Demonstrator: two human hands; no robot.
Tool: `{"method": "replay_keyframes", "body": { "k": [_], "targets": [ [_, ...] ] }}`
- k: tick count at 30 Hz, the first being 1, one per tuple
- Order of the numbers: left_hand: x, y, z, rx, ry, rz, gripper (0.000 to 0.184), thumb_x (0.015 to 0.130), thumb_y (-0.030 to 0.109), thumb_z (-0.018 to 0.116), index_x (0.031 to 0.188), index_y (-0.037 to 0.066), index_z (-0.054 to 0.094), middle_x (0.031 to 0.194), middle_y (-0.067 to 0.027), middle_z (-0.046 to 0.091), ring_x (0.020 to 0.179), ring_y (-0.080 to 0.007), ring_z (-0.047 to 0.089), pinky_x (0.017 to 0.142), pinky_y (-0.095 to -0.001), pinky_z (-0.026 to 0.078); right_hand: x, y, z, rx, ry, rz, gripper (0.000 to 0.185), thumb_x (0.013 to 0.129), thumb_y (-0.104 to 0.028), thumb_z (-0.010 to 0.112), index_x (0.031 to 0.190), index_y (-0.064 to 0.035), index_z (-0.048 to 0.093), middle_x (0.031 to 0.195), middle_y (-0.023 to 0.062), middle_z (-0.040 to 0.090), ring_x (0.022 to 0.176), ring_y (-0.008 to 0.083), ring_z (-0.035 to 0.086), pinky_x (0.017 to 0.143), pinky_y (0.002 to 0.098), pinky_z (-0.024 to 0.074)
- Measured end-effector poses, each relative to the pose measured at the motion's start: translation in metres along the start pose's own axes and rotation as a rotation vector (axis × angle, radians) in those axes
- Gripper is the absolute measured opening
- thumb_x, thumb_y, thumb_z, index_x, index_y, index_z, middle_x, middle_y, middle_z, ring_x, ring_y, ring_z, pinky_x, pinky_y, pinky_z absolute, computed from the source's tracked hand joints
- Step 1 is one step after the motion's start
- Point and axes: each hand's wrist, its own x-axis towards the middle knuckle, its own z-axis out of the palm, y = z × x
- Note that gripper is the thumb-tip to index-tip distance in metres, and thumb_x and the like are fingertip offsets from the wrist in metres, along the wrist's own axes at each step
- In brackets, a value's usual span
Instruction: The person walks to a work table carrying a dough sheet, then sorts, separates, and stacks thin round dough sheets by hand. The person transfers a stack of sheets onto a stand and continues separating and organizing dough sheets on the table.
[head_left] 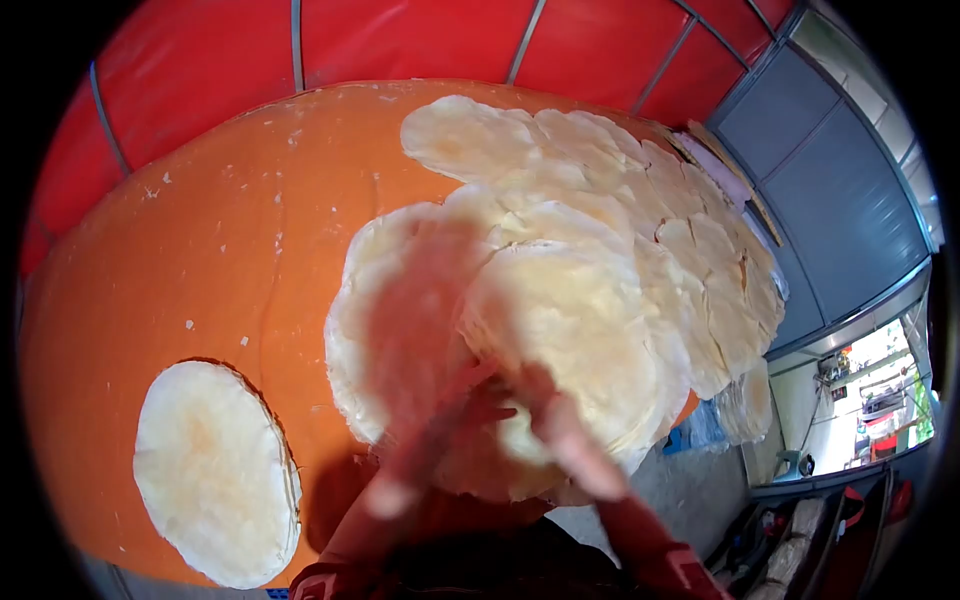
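Note:
Both of my hands are over the near part of a wide spread of thin, round, pale flatbreads on an orange surface. My left hand is low in the middle, with strong blur over its fingers. Close beside it on the right is my right hand, also smeared. A reddish, see-through blur covers the breads above my left hand. Whether either hand holds a bread cannot be made out. To the left, a separate stack of round flatbreads lies near the front edge.
A red panelled wall runs behind the surface. Grey panels stand at the right. Clear plastic bags are below the right edge. Bundled items lie at the lower right, near an opening to a bright area.

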Motion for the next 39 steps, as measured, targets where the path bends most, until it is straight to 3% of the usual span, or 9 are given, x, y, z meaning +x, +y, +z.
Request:
{"method": "replay_keyframes", "body": {
  "k": [2, 4, 9, 18, 23, 25, 31, 36, 39],
  "targets": [
    [-0.002, 0.011, -0.012, 0.213, 0.106, 0.107, 0.039, 0.076, 0.022, 0.055, 0.108, 0.004, 0.043, 0.094, -0.0066, 0.05, 0.083, -0.0194, 0.052, 0.07, -0.0314, 0.045, 0.007, 0.047, -0.039, 0.79, 0.014, 0.456, 0.049, 0.063, 0.003, 0.045, 0.111, -0.0037, 0.045, 0.077, 0.0084, 0.057, 0.066, 0.0102, 0.052, 0.061, 0.024, 0.0428],
    [0.011, 0.021, -0.04, 1.23, 0.394, 0.225, 0.029, 0.072, 0.013, 0.059, 0.095, 0.001, 0.049, 0.083, -0.0077, 0.051, 0.073, -0.0172, 0.053, 0.06, -0.0256, 0.046, 0.029, 0.046, -0.139, 0.325, -0.08, 0.466, 0.044, 0.062, 0.003, 0.049, 0.105, 0.0002, 0.048, 0.057, 0.0059, 0.052, 0.047, 0.0092, 0.045, 0.045, 0.0254, 0.0389],
    [0.007, 0.026, 0.0, 1.068, 0.518, -0.053, 0.021, 0.071, 0.013, 0.058, 0.085, -0.001, 0.052, 0.077, -0.0079, 0.053, 0.071, -0.0155, 0.054, 0.056, -0.0241, 0.046, 0.034, -0.026, -0.154, -0.243, 0.005, 0.312, 0.049, 0.061, 0.004, 0.047, 0.109, 0.0053, 0.04, 0.076, 0.0206, 0.055, 0.061, 0.0319, 0.055, 0.052, 0.0386, 0.0453],
    [0.012, 0.014, 0.02, 0.335, 0.115, -0.03, 0.023, 0.081, 0.012, 0.043, 0.097, -0.002, 0.05, 0.091, -0.0122, 0.055, 0.081, -0.0198, 0.055, 0.068, -0.0302, 0.047, -0.015, -0.05, 0.009, 0.266, 0.169, 0.297, 0.051, 0.072, -0.005, 0.041, 0.119, 0.006, 0.028, 0.116, 0.0236, 0.039, 0.101, 0.0413, 0.04, 0.082, 0.0416, 0.0376],
    [0.021, 0.003, 0.01, 0.441, 0.089, 0.046, 0.021, 0.078, 0.01, 0.047, 0.095, -0.002, 0.051, 0.094, -0.011, 0.054, 0.081, -0.0184, 0.054, 0.068, -0.0291, 0.047, 0.001, 0.01, -0.042, 0.494, 0.004, 0.508, 0.059, 0.069, -0.007, 0.05, 0.122, 0.003, 0.027, 0.084, 0.0172, 0.049, 0.066, 0.0185, 0.048, 0.063, 0.0327, 0.0412],
    [0.032, -0.01, -0.047, 1.348, 0.459, 0.257, 0.019, 0.074, 0.009, 0.052, 0.09, -0.001, 0.053, 0.088, -0.01, 0.054, 0.075, -0.0167, 0.053, 0.065, -0.0271, 0.047, 0.004, 0.074, -0.07, 0.382, 0.084, 0.441, 0.046, 0.064, -0.01, 0.061, 0.107, 0.0008, 0.048, 0.045, 0.006, 0.046, 0.039, 0.0127, 0.042, 0.04, 0.0239, 0.0385],
    [0.027, -0.005, 0.01, 0.821, 0.321, -0.046, 0.012, 0.072, 0.011, 0.057, 0.076, 0.001, 0.053, 0.07, -0.0068, 0.053, 0.058, -0.0145, 0.05, 0.055, -0.0238, 0.046, 0.031, 0.042, -0.228, -0.193, 0.209, 0.262, 0.054, 0.061, 0.001, 0.053, 0.114, -0.0003, 0.043, 0.048, 0.0103, 0.043, 0.041, 0.0188, 0.044, 0.042, 0.0301, 0.0383],
    [0.057, -0.007, 0.0, 0.964, 0.454, -0.045, 0.011, 0.071, 0.011, 0.057, 0.068, 0.002, 0.052, 0.06, -0.0065, 0.051, 0.048, -0.0135, 0.049, 0.038, -0.0256, 0.039, 0.031, 0.04, -0.109, -0.206, 0.086, 0.015, 0.054, 0.061, 0.005, 0.043, 0.114, 0.0075, 0.035, 0.083, 0.0196, 0.054, 0.069, 0.0252, 0.055, 0.052, 0.0344, 0.0473],
    [0.071, -0.015, -0.024, 1.052, 0.393, 0.004, 0.013, 0.072, 0.011, 0.055, 0.064, 0.001, 0.051, 0.056, -0.0074, 0.051, 0.047, -0.0136, 0.051, 0.033, -0.0272, 0.037, 0.032, 0.057, -0.04, -0.004, -0.152, 0.076, 0.052, 0.061, 0.003, 0.044, 0.112, 0.0059, 0.037, 0.056, 0.0212, 0.051, 0.057, 0.0307, 0.055, 0.053, 0.0392, 0.0446]
  ]
}}
